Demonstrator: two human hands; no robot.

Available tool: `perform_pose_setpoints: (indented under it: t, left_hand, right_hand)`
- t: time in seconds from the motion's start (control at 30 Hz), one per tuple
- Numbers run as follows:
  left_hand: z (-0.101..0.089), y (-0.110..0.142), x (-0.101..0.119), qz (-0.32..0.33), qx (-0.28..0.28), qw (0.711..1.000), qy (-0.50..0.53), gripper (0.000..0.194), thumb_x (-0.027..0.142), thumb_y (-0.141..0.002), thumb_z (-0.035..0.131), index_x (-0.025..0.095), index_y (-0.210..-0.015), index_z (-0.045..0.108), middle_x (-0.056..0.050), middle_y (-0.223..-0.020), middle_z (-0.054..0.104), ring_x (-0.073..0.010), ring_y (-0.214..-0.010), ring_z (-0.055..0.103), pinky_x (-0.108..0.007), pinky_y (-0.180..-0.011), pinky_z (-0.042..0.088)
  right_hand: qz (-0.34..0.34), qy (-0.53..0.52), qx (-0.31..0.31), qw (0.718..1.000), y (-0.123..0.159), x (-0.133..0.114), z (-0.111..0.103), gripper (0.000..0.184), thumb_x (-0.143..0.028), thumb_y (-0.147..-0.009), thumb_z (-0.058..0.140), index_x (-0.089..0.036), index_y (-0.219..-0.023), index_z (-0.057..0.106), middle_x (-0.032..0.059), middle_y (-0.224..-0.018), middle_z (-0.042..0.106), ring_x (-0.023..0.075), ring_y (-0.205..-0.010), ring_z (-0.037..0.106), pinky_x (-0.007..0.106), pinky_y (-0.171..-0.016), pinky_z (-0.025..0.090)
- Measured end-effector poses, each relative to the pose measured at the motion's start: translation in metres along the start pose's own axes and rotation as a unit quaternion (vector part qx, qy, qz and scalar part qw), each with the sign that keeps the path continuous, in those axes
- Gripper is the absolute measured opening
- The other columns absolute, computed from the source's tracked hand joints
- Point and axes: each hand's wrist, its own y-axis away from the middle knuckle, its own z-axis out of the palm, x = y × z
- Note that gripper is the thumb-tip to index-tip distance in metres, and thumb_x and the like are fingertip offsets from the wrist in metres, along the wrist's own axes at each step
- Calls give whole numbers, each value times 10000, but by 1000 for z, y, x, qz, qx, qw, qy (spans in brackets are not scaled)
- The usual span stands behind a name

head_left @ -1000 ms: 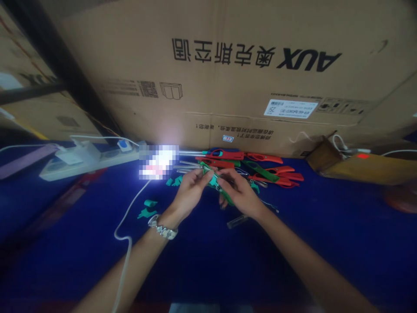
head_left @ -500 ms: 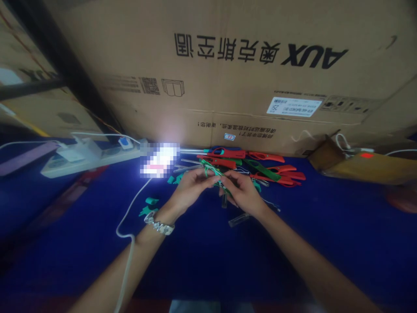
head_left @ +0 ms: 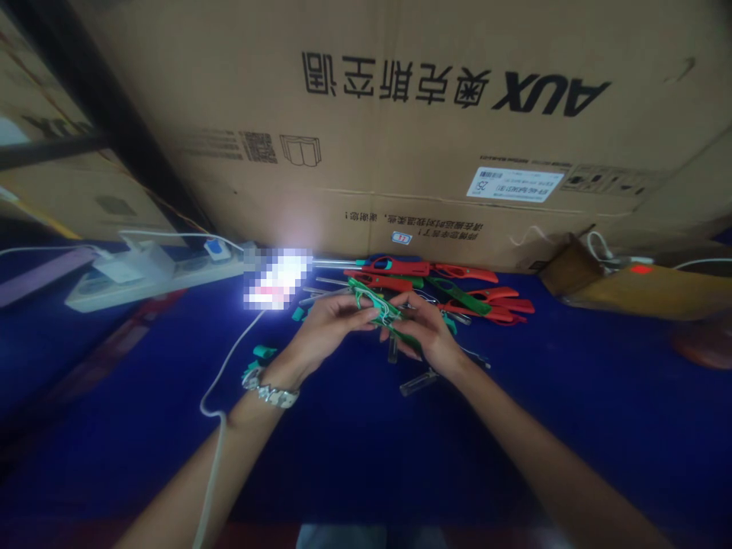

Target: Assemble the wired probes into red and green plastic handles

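Between both hands is a green lighter casing (head_left: 366, 294), the long-nosed kind, with pale wires showing inside it. My left hand (head_left: 332, 324) is closed on its left end, thumb across the wires. At the other end my right hand (head_left: 428, 328) grips the casing with thumb and fingers. Behind the hands lie red long-nosed lighters (head_left: 400, 267) and a green lighter shell (head_left: 457, 296). Clear narrow tanks (head_left: 419, 382) rest on the blue cloth below my right hand. Small teal plastic parts (head_left: 264, 351) lie left of my left wrist.
A large cardboard box (head_left: 400, 152) stands along the back. On the left are a white power strip (head_left: 142, 274) and a blurred-out bright device (head_left: 278, 280), whose white cable (head_left: 211, 414) runs over my left forearm. An opened carton (head_left: 640, 290) sits at the right.
My right fingers have shifted on the green casing and sit less tightly against the left hand, leaving more of the wires and the casing's inside visible. The view has shifted slightly.
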Motion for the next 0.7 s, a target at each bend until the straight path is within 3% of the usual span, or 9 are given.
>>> perform_pose_setpoints:
  t: [0.2,0.43,0.7]
  left_hand:
    - [0,-1,-2,-10,-7,999,51,214,292,-711,854,162,-863,780,-37,-937,757,-141,-848,687,-281,-830,581]
    - [11,1,-4,39,20,996,75,188,288,-732,843,159,-846,769,-19,-878,741,-141,-822,686,-310,-844,604]
    - [5,2,0,-9,1,998,57,225,295,-727,848,137,-861,758,-56,-943,768,-173,-866,716,-381,-916,595]
  right_hand:
    - [-2,-6,32,999,0,-3,5,352,-452,-791,725,-212,-929,508,-31,-611,678,50,-323,380,177,-317,228]
    - [-19,-1,79,997,-4,1,7,493,-609,-765,745,-202,-958,545,-46,-578,632,37,-323,357,179,-315,260]
    - [-49,63,85,993,-2,13,5,342,-532,-882,669,-210,-968,595,-26,-660,645,46,-399,425,166,-344,315]
